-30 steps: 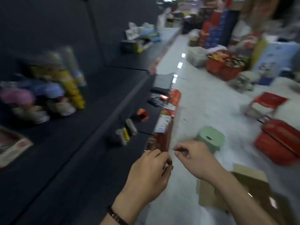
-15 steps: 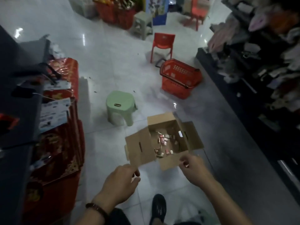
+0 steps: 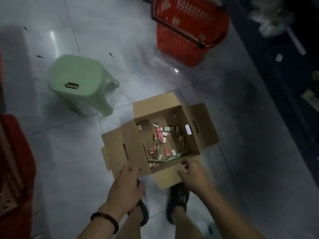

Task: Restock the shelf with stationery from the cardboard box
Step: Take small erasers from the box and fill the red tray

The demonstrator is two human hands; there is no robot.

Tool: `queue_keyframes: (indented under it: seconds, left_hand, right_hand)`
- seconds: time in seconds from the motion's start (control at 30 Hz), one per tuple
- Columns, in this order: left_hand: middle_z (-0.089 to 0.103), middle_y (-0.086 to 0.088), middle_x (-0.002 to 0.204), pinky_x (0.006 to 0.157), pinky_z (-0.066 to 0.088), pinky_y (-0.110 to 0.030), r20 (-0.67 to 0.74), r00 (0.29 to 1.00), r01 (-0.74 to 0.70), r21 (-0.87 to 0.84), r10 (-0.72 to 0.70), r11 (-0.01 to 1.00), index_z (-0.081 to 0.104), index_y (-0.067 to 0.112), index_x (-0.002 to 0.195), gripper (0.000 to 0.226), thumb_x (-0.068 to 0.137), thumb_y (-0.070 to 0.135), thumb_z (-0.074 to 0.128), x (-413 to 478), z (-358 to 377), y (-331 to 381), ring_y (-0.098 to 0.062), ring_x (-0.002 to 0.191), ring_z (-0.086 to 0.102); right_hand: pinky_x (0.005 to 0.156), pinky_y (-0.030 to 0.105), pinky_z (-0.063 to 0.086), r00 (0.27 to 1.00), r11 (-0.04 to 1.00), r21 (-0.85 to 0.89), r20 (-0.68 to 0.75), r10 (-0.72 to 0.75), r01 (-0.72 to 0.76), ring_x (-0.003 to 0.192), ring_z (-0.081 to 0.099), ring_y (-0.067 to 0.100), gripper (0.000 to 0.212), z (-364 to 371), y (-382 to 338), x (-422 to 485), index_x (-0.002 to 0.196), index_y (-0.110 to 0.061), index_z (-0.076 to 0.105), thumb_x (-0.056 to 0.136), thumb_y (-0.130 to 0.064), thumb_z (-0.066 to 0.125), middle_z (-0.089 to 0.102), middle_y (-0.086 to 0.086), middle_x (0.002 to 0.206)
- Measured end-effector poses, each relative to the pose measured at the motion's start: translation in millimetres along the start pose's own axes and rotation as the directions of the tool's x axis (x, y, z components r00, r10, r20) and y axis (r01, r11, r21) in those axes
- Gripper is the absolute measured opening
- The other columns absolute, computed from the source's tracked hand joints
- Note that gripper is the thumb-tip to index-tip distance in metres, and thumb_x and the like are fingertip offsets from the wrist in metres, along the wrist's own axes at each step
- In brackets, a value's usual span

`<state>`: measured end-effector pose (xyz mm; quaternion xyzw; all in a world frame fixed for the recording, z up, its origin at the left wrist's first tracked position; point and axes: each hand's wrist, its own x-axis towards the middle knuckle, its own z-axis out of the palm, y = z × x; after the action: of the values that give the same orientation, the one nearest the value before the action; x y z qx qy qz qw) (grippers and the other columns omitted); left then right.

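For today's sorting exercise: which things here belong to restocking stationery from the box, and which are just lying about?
Belong to the job: cardboard box, stationery packs inside it, left hand, right hand.
Lying about: green stool, red basket.

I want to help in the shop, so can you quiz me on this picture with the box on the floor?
1. True or false: the cardboard box has its flaps open.
2. What colour is the stool on the floor? A green, B blue, C yellow.
3. Fill in: the dark bracelet is on the ___ wrist.
Key: 1 true; 2 A; 3 left.
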<state>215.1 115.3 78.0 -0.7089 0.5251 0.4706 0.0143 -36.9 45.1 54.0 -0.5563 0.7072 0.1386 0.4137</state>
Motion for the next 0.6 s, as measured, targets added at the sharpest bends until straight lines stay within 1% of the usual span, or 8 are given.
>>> queue_keyframes:
  seconds: [0.07,0.13,0.2,0.23,0.33,0.43,0.53,0.6]
  left_hand:
    - [0.042,0.003,0.133,0.102,0.053,-0.043,-0.009,0.999,0.032,-0.047,-0.033,0.998,0.050,0.035,0.131,0.031,0.102,0.031,0.062,54.9,31.8,-12.6,-0.024,0.125,0.048]
    - [0.036,0.001,0.139,0.108,0.050,-0.044,-0.028,0.996,0.078,-0.084,-0.081,0.993,0.045,0.040,0.137,0.044,0.101,0.024,0.064,107.1,65.6,-23.3,-0.026,0.132,0.042]
    - [0.031,-0.001,0.144,0.112,0.046,-0.043,-0.091,0.982,0.153,-0.121,-0.164,0.981,0.039,0.043,0.144,0.053,0.101,0.026,0.066,156.7,95.6,-29.6,-0.026,0.137,0.036]
    - [0.031,-0.002,0.142,0.110,0.048,-0.041,-0.149,0.968,0.182,-0.144,-0.203,0.973,0.038,0.044,0.143,0.054,0.100,0.029,0.068,181.4,110.2,-31.9,-0.026,0.134,0.037]
    - [0.030,-0.001,0.134,0.092,0.052,-0.037,-0.279,0.909,0.264,-0.193,-0.310,0.945,0.034,0.043,0.134,0.059,0.093,0.037,0.075,239.2,151.4,-37.1,-0.023,0.114,0.045]
    - [0.027,-0.001,0.132,0.084,0.054,-0.038,-0.353,0.864,0.313,-0.185,-0.360,0.932,0.031,0.035,0.130,0.063,0.090,0.034,0.078,269.8,180.0,-43.1,-0.025,0.108,0.045]
    - [0.029,-0.003,0.130,0.079,0.058,-0.044,-0.405,0.838,0.336,-0.149,-0.367,0.930,0.033,0.031,0.130,0.063,0.088,0.033,0.079,279.6,195.4,-50.4,-0.027,0.107,0.044]
    - [0.030,-0.005,0.133,0.080,0.058,-0.049,-0.413,0.837,0.327,-0.149,-0.359,0.933,0.034,0.029,0.132,0.064,0.086,0.032,0.080,279.7,200.2,-53.4,-0.031,0.110,0.045]
  right_hand:
    - [0.093,0.040,0.054,0.999,0.999,-0.036,0.036,-0.002,0.004,0.116,0.063,0.027,0.048,33.4,6.8,75.4,0.137,-0.024,0.057,0.093,-0.039,0.070,0.062,0.006,0.128]
    - [0.091,0.040,0.053,0.999,0.998,-0.061,0.046,-0.003,0.006,0.116,0.062,0.030,0.049,66.7,12.5,151.5,0.137,-0.023,0.054,0.093,-0.031,0.074,0.057,0.007,0.132]
    - [0.094,0.044,0.056,0.999,0.997,-0.059,0.013,-0.050,0.051,0.116,0.062,0.031,0.057,98.8,14.3,222.0,0.145,-0.024,0.049,0.093,-0.021,0.073,0.053,0.009,0.135]
    - [0.094,0.046,0.057,0.997,0.995,-0.056,-0.012,-0.078,0.078,0.116,0.062,0.032,0.061,115.0,15.5,256.1,0.149,-0.024,0.045,0.093,-0.020,0.071,0.052,0.010,0.136]
    - [0.096,0.047,0.055,0.995,0.998,-0.033,-0.089,-0.050,0.047,0.121,0.059,0.037,0.062,158.3,12.0,335.0,0.145,-0.017,0.045,0.094,-0.039,0.073,0.045,0.014,0.139]
    - [0.099,0.048,0.054,0.985,0.993,-0.023,-0.129,0.111,-0.115,0.130,0.053,0.037,0.092,195.4,-2.7,379.4,0.156,-0.013,0.030,0.091,-0.063,0.071,0.034,0.020,0.149]
    - [0.099,0.044,0.052,0.972,0.979,-0.002,-0.128,0.200,-0.201,0.132,0.051,0.038,0.106,219.9,-12.6,400.4,0.163,-0.007,0.015,0.092,-0.067,0.067,0.025,0.023,0.154]
    - [0.094,0.043,0.054,0.958,0.977,0.007,-0.191,0.213,-0.215,0.126,0.055,0.037,0.096,229.5,-13.3,408.9,0.159,-0.009,0.018,0.095,-0.063,0.065,0.029,0.021,0.149]
